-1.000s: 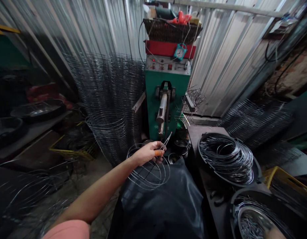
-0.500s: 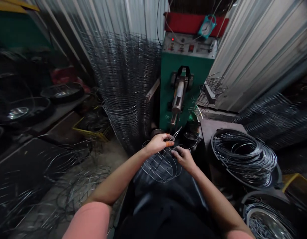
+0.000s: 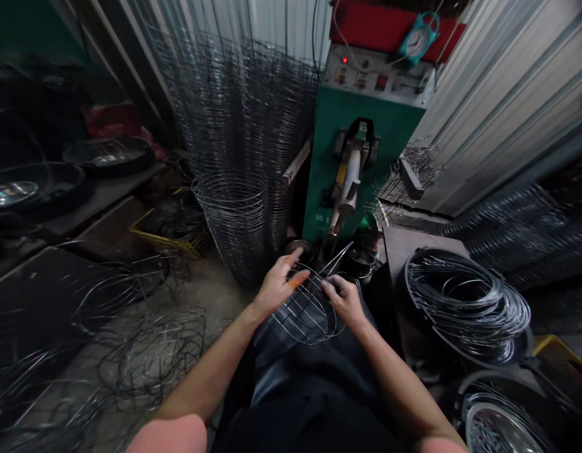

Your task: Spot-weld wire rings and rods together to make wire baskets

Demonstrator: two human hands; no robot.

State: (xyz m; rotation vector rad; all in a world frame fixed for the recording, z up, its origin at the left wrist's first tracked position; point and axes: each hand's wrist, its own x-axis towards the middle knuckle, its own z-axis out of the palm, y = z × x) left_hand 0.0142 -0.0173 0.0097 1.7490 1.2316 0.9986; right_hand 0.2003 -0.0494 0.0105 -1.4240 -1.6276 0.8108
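Observation:
A round wire rack (image 3: 300,318) with crossing bars lies over my dark apron, in front of the machine. Beside its left rim is my left hand (image 3: 277,284), with orange covering on two fingers. Its thumb and forefinger are spread, with nothing visible between them. My right hand (image 3: 345,299) pinches at the rack's right side, fingertips dark with dirt. A thin V-shaped piece of metal wire (image 3: 336,259) sticks up just beyond the right fingertips; whether that hand touches it is unclear. The green machine's arm and electrode (image 3: 340,211) stand above the rack's far side.
Tall stacks of wire rings (image 3: 234,220) rise at the left of the green machine (image 3: 385,104). To the right are a black tub (image 3: 406,283) of wire hoops and another tub (image 3: 460,384) holding a metal bowl. Loose wire rings (image 3: 153,352) cover the floor at left.
My left hand has moved left and opened, away from the V-shaped wire. My right hand stays at the rack's right side. The camera view has shifted slightly.

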